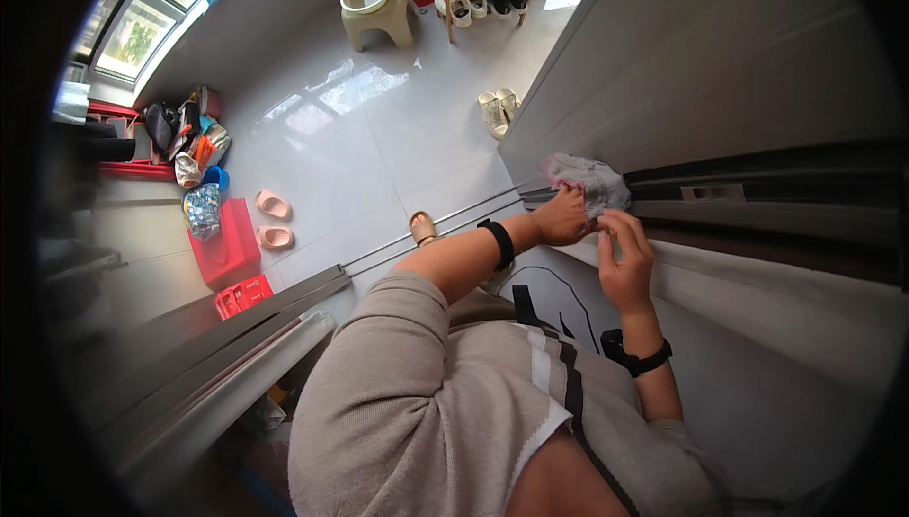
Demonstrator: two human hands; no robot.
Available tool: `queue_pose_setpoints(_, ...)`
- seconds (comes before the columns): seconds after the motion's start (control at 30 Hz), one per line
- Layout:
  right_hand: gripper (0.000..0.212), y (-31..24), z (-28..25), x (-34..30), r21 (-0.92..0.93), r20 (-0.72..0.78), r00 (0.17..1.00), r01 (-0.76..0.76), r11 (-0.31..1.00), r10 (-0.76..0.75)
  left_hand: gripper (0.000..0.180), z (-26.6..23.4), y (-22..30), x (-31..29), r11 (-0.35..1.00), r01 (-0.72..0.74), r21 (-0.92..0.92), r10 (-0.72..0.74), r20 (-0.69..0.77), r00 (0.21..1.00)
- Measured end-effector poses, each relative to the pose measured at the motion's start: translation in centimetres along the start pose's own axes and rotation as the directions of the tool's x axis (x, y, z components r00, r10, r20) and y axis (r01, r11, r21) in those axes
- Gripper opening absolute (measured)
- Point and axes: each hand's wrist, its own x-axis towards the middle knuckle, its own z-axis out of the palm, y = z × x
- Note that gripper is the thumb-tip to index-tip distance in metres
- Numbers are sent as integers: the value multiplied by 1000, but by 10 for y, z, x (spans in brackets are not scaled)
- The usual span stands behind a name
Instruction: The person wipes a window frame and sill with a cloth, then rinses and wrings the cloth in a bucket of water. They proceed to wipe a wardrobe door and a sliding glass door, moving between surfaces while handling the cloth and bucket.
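A grey, fluffy-looking fabric cloth (604, 186) with pink edging is sitting crumpled into a rounded wad right of the middle, its edging showing along the left and near sides.

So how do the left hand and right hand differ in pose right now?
The left hand reaches sideways across the body; the right hand reaches forward. The left hand's fingers are mostly hidden at the grey cloth; the right hand's bent fingers show plainly by its lower edge. Both wrists wear black bands.
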Motion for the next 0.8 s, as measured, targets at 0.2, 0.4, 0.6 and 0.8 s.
queue_pose_setpoints(0.2, 40, 22, 36, -15, -196, -98, 982, 137, 971, -158, 39, -63, 48, -2, 671, -422, -609, 27, -548, 836)
queue_pose_setpoints(0.4, 53, 53, 34, 34, -570, -142, 921, 222, 791, -362, 56, -126, 65, -4, -286, -135, -949, -101, -110, 989)
queue_pose_setpoints(0.6, 66, 38, 47, 63, -982, 149, 984, 136, 131, 94, 41, -133, -12, -23, 612, 57, -789, -299, -164, 940)
queue_pose_setpoints(0.8, 57, 99, 99, 40, -707, 610, 718, 684, -178, 335, 35, -106, -68, -93, 390, 140, -910, -507, -86, 858)
